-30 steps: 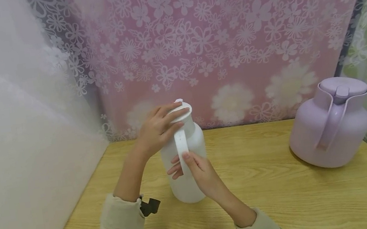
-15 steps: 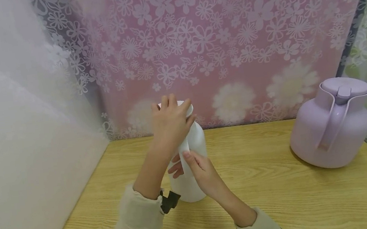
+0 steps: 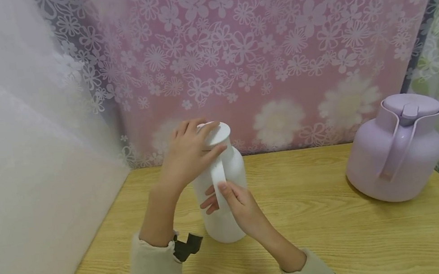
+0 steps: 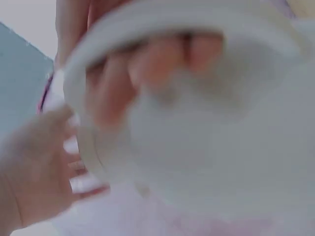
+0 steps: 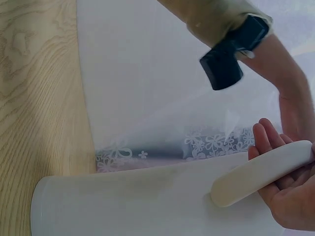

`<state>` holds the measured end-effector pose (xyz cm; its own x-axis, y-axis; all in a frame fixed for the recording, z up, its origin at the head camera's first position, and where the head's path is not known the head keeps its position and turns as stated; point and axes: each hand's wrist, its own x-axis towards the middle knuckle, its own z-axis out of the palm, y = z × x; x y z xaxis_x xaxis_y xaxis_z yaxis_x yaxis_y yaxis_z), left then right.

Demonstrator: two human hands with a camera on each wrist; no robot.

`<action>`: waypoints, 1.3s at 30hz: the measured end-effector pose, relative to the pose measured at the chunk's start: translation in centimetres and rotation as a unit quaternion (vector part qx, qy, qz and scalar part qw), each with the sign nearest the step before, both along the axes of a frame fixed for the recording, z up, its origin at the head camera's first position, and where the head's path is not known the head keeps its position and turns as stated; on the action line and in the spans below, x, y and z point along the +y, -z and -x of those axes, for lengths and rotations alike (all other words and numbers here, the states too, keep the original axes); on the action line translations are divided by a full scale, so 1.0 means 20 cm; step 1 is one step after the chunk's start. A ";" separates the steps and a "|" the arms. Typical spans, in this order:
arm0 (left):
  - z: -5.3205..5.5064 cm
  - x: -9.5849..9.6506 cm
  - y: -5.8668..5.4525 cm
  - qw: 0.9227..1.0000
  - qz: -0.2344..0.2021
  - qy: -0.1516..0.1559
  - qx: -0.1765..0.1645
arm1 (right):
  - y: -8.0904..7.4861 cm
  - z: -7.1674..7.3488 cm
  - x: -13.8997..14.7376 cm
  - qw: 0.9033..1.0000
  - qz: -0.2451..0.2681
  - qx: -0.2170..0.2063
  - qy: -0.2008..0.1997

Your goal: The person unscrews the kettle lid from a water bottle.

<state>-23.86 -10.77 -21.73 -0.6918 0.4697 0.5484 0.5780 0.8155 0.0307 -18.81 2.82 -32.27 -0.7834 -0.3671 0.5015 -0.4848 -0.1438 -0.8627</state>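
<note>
In the head view, a white thermos jug [image 3: 226,222] stands upright on the wooden table. My left hand [image 3: 184,157] grips its round white lid [image 3: 220,133], with the fingers over the far left side and the thumb toward the front. Lower down, my right hand [image 3: 244,204] holds the jug's handle [image 3: 218,173], the thumb on the outside and the fingers passing through the loop. The left wrist view is blurred; the left hand [image 4: 37,167] shows there beside the jug's top. Seen from the right wrist, the jug's body [image 5: 123,204] looks sideways below the handle [image 5: 261,174].
A lilac thermos jug [image 3: 396,157] stands at the right of the table [image 3: 304,236]. A pale wall [image 3: 34,153] borders the left side, and a pink flowered backdrop [image 3: 255,60] rises behind. Both wrists wear black mounts.
My left hand first swung right over the lid, its back toward the camera, then turned back to the left, uncovering more of the lid. The right hand and the jug have hardly moved.
</note>
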 end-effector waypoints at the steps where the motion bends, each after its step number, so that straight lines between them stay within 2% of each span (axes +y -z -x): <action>1: 0.01 -0.03 0.01 0.999 -0.022 0.031 0.002 | 0.00 0.00 0.00 1.000 -0.001 0.001 0.001; 3: 0.03 -0.08 0.04 0.992 -0.066 0.104 0.013 | 0.01 0.00 0.00 1.000 -0.004 0.002 0.003; 5: 0.07 -0.12 0.08 0.980 -0.096 0.174 0.029 | 0.01 0.01 0.00 1.000 -0.004 0.004 0.004; 7: 0.10 -0.14 0.12 0.965 -0.125 0.227 0.039 | 0.01 0.00 0.00 1.000 -0.003 0.005 0.005; 8: 0.11 -0.14 0.13 0.959 -0.136 0.245 0.042 | 0.01 0.00 0.00 1.000 -0.002 0.005 0.005; 10: 0.12 -0.15 0.16 0.952 -0.149 0.264 0.048 | 0.02 0.00 0.00 1.000 0.000 0.006 0.005; 12: 0.12 -0.15 0.18 0.950 -0.158 0.264 0.058 | 0.02 0.00 -0.01 1.000 0.003 0.005 0.004; 15: 0.12 -0.15 0.19 0.954 -0.155 0.245 0.081 | 0.02 0.00 -0.01 1.000 0.006 0.001 0.003; 19: 0.11 -0.12 0.19 0.965 -0.136 0.192 0.118 | 0.02 0.00 -0.02 1.000 0.004 -0.001 0.003; 24: 0.06 -0.05 0.15 0.980 -0.096 0.094 0.149 | 0.01 0.00 -0.02 1.000 -0.002 -0.003 0.001; 28: 0.04 0.02 0.10 0.987 -0.054 0.014 0.153 | 0.01 0.00 -0.01 1.000 -0.001 -0.008 0.000; 33: 0.01 0.10 0.04 0.988 0.012 -0.054 0.147 | 0.01 0.00 -0.01 1.000 0.006 -0.009 0.000; 39: -0.01 0.17 0.01 0.980 0.060 -0.103 0.160 | 0.00 0.00 0.00 1.000 0.008 -0.006 -0.003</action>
<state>-23.64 -7.36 -21.96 -0.5801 0.4126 0.7023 0.3644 0.9026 -0.2293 -18.87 2.73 -32.31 -0.7869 -0.3638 0.4985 -0.4744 -0.1601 -0.8656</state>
